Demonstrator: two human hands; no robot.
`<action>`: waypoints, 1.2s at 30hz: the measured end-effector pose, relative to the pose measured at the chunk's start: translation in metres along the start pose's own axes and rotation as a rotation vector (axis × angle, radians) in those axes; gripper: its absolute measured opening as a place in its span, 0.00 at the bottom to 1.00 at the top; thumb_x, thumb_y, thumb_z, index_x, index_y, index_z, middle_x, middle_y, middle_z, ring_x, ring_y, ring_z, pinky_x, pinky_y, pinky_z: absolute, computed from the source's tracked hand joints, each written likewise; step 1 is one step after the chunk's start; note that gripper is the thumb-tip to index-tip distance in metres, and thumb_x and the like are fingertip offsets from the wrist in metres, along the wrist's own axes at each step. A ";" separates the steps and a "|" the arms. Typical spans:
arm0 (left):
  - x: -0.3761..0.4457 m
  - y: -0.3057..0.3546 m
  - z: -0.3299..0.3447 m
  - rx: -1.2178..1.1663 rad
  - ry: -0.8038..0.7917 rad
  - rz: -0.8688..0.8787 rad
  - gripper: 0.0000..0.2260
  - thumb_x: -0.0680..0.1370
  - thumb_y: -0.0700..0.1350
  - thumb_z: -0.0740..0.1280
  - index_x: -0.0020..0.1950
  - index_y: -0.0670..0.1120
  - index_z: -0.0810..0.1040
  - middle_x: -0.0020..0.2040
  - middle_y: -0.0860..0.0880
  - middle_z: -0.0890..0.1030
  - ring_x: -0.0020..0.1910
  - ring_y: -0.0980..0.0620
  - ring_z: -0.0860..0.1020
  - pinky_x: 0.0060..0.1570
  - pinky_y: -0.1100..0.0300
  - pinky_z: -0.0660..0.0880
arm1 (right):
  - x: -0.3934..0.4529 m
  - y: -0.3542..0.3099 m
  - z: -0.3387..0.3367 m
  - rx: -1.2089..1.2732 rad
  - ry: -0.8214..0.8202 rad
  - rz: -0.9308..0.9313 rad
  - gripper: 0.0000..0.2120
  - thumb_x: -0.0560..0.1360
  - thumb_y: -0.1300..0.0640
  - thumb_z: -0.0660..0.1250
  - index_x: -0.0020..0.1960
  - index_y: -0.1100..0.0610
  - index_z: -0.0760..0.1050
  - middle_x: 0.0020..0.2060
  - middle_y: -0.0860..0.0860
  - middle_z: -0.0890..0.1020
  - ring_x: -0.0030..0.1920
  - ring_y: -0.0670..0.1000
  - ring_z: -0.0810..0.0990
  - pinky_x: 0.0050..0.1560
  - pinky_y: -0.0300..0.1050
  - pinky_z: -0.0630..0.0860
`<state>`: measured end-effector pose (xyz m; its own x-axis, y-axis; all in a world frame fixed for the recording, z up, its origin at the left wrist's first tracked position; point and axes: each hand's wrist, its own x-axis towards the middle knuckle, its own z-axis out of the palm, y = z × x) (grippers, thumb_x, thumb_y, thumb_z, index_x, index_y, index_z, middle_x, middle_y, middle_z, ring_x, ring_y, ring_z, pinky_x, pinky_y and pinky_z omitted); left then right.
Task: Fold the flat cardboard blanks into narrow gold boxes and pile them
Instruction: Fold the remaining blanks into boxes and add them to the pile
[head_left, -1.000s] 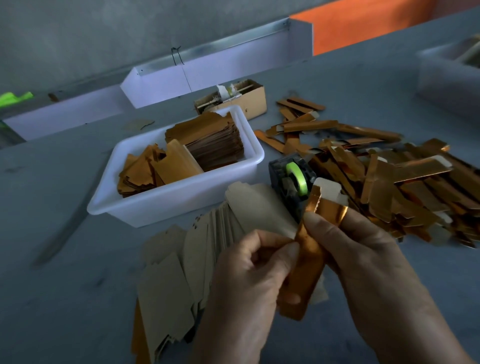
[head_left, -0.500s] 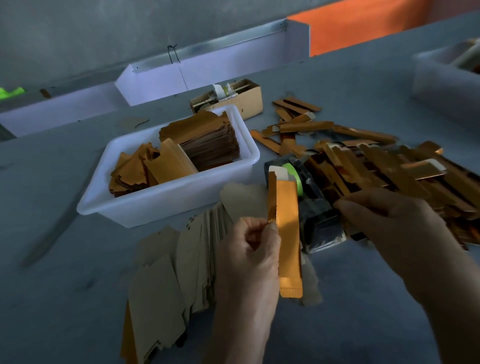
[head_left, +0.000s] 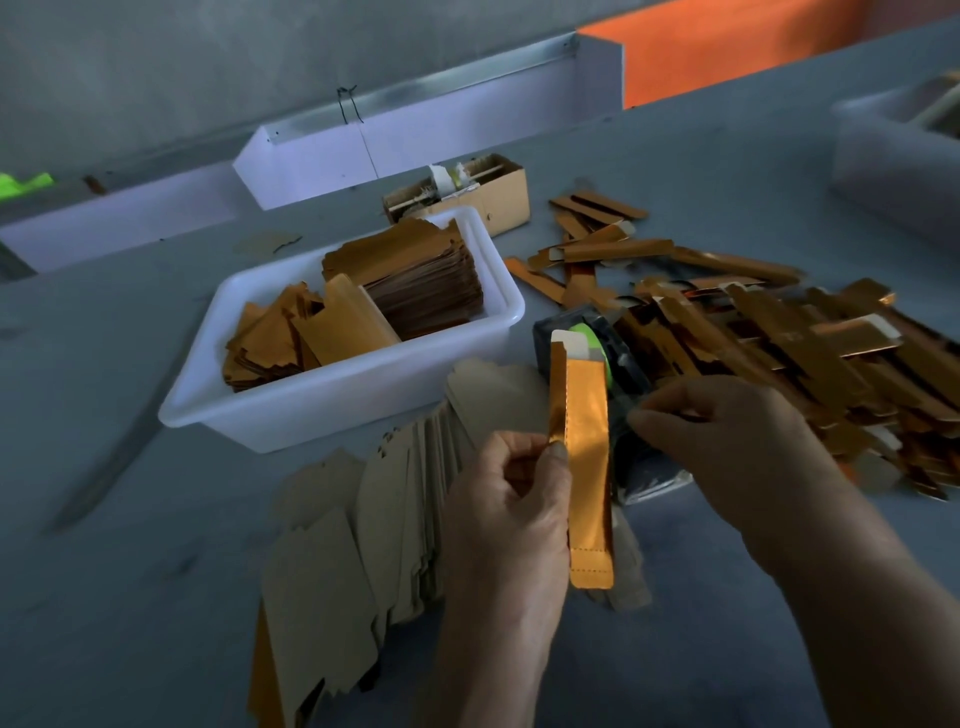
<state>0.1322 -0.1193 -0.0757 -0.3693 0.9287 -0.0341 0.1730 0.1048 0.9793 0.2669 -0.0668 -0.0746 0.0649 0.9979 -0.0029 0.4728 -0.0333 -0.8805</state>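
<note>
While the left hand pinches the folded gold box upright, the right hand's fingers, seemingly grasping nothing, reach into the tape dispenser, so taping the seam looks next.

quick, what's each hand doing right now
Left hand: pinching the folded gold box, held upright.
Right hand: at the tape dispenser; grip cannot be told.

Single head-worn wide-angle view, directed forward and down over the grey table from close above. Left hand and right hand nearest the lens at lower centre; white tub at mid-distance, wall trough farthest. No second view, hence no shared region.
</note>
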 end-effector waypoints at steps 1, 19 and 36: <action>0.000 0.000 0.000 -0.001 -0.002 0.000 0.04 0.76 0.47 0.68 0.41 0.51 0.79 0.38 0.48 0.82 0.35 0.48 0.80 0.36 0.51 0.78 | 0.000 0.000 0.001 0.088 0.006 0.022 0.06 0.72 0.55 0.70 0.37 0.47 0.78 0.34 0.44 0.80 0.36 0.45 0.78 0.31 0.38 0.69; 0.002 0.007 0.012 -0.129 -0.195 0.027 0.02 0.76 0.48 0.67 0.45 0.52 0.79 0.42 0.50 0.83 0.40 0.54 0.81 0.38 0.62 0.75 | -0.027 0.015 0.005 0.062 0.125 0.026 0.04 0.71 0.55 0.69 0.38 0.50 0.78 0.56 0.43 0.76 0.54 0.47 0.75 0.53 0.52 0.76; 0.012 0.007 0.031 0.022 -0.205 -0.008 0.04 0.78 0.50 0.66 0.48 0.51 0.78 0.43 0.51 0.82 0.41 0.52 0.82 0.42 0.55 0.82 | -0.022 0.015 0.007 -0.239 0.259 -0.203 0.04 0.71 0.60 0.71 0.40 0.61 0.81 0.46 0.44 0.74 0.40 0.43 0.73 0.36 0.28 0.64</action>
<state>0.1576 -0.0960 -0.0751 -0.1771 0.9806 -0.0838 0.1913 0.1178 0.9744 0.2666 -0.0893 -0.0915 0.1540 0.9394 0.3064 0.6878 0.1207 -0.7158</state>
